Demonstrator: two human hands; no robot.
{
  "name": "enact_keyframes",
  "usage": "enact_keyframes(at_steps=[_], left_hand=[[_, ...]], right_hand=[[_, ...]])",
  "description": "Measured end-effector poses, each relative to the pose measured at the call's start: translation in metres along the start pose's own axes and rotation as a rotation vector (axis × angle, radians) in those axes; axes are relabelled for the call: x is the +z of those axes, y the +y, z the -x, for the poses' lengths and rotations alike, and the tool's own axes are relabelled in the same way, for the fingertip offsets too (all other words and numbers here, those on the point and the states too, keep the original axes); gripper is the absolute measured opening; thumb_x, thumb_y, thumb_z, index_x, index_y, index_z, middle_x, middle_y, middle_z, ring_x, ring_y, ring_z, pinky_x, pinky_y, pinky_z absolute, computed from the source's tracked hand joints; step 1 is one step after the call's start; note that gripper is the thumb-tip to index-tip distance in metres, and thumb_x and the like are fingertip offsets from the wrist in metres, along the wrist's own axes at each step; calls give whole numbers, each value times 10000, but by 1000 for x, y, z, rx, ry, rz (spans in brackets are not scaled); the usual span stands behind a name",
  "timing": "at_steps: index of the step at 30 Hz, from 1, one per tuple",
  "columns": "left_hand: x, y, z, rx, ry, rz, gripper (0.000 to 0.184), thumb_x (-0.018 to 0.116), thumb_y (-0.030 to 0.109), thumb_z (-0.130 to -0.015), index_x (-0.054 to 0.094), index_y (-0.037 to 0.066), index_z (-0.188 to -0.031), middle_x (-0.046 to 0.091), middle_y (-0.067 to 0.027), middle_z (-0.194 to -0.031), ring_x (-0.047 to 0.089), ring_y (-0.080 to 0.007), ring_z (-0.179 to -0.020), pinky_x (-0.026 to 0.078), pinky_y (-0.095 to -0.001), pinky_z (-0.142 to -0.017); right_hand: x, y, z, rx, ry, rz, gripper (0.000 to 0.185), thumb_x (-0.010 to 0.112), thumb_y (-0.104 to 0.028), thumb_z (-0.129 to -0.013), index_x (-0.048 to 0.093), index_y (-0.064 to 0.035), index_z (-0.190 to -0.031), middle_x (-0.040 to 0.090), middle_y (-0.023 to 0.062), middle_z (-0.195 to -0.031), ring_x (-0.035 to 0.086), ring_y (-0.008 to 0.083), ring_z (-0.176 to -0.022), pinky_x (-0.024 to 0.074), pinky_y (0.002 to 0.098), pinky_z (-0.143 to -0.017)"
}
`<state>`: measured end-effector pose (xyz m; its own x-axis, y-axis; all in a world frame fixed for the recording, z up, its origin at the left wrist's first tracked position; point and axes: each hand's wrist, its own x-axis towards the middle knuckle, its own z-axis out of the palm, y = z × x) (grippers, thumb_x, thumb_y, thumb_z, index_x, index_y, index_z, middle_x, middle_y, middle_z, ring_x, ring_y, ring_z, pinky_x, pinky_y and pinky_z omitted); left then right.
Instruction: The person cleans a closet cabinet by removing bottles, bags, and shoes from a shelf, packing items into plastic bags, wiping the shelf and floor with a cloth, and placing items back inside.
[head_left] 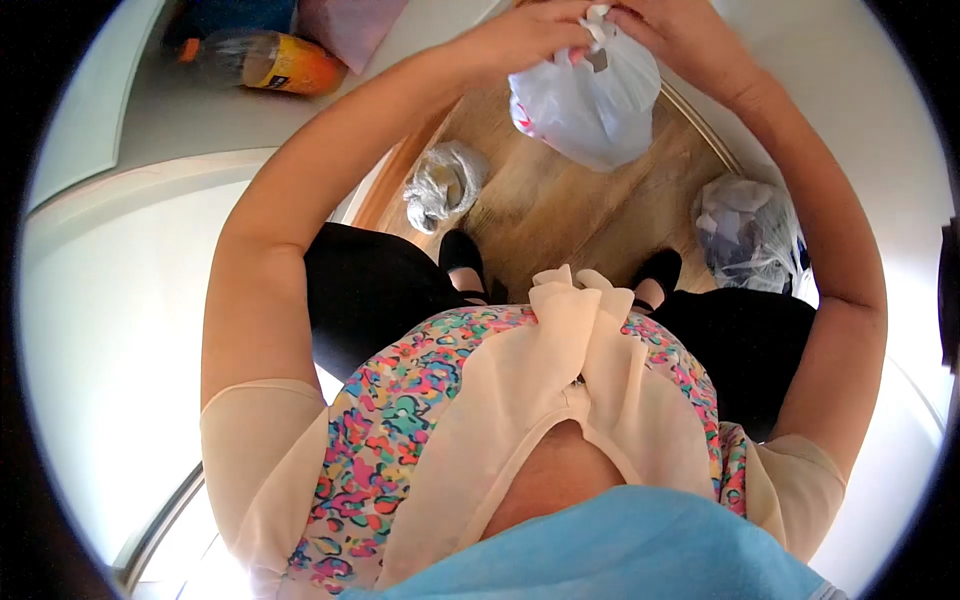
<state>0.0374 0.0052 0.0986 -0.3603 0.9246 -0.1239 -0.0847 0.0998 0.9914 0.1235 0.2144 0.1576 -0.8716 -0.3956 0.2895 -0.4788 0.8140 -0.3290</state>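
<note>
A white plastic bag [590,110] hangs in front of me at the top of the head view, above the wooden floor. Its gathered, twisted top is pinched between the fingers of my left hand [530,38] and my right hand [690,38]. Both hands are closed on the bag's upper end, and the frame's top edge cuts off part of them. Something red shows faintly through the bag's left side. What else it contains is hidden.
An orange-labelled bottle [270,65] lies on the pale surface at upper left, beside a pink bag [350,25]. On the wooden floor [560,220], a crumpled plastic bag [445,185] sits left and a filled translucent bag [748,235] right, near my feet. White walls stand close on both sides.
</note>
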Motion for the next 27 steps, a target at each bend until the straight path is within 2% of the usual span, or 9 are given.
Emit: enact_keyframes(at_steps=[2,5,7,10,15,19,21,24,27], left_hand=[[-2,-14,-3,68,44,-142,272,529,229,-995,572,80,-1218,615,-2,-983,574,-93,-819,457,-250,-698],[-7,-29,-4,86,160,-302,241,544,289,-974,653,113,-1097,606,32,-814,546,-80,-770,438,-255,-643],[8,-6,3,93,233,-348,217,510,251,-964,644,93,-899,590,22,-778,515,-92,-723,430,-275,-632],[8,1,4,-29,316,-267,212,522,229,-946,628,61,-873,584,9,-754,512,-104,-705,424,-265,-638],[1,7,10,13,549,-195,189,603,197,-905,666,33,-972,654,-24,-817,599,-118,-744,480,-269,-675],[5,19,21,149,660,-460,234,676,199,-854,694,18,-1001,681,-63,-847,637,-148,-774,503,-289,-701],[11,26,19,259,621,-630,241,680,204,-849,696,14,-994,682,-75,-862,643,-161,-790,505,-295,-716],[19,20,9,58,525,-513,271,687,226,-842,695,15,-1012,672,-100,-914,642,-186,-828,501,-319,-743],[24,12,8,109,459,-635,266,642,221,-874,675,16,-1040,670,-118,-962,652,-232,-878,512,-349,-777]], right_hand=[[20,0,0,109,79,-333,205,651,-227,-955,641,-28,-1000,601,-8,-799,535,89,-736,466,275,-695],[56,15,2,329,178,-681,275,635,-239,-931,632,-47,-1127,673,70,-901,643,158,-848,513,318,-771],[88,46,18,507,-263,-734,230,565,-237,-989,639,-62,-1118,645,32,-881,617,130,-805,505,291,-736],[71,7,17,579,-318,-855,233,523,-243,-1011,637,-64,-1107,647,16,-896,599,109,-792,484,267,-706],[102,19,22,988,134,-1419,215,526,-226,-1002,638,-68,-1096,641,10,-918,582,79,-782,449,239,-663],[102,24,19,719,-116,-842,211,550,-238,-983,656,-57,-1006,651,29,-897,584,98,-798,448,263,-692],[101,-1,18,211,-22,-440,220,553,-213,-960,640,-11,-966,640,60,-822,582,147,-746,452,316,-660],[84,-24,8,255,-303,-443,296,611,-230,-878,610,55,-961,646,229,-816,605,388,-716,475,459,-708],[118,17,20,504,-119,-650,326,621,-277,-916,613,47,-878,673,168,-793,620,291,-684,491,401,-676]])
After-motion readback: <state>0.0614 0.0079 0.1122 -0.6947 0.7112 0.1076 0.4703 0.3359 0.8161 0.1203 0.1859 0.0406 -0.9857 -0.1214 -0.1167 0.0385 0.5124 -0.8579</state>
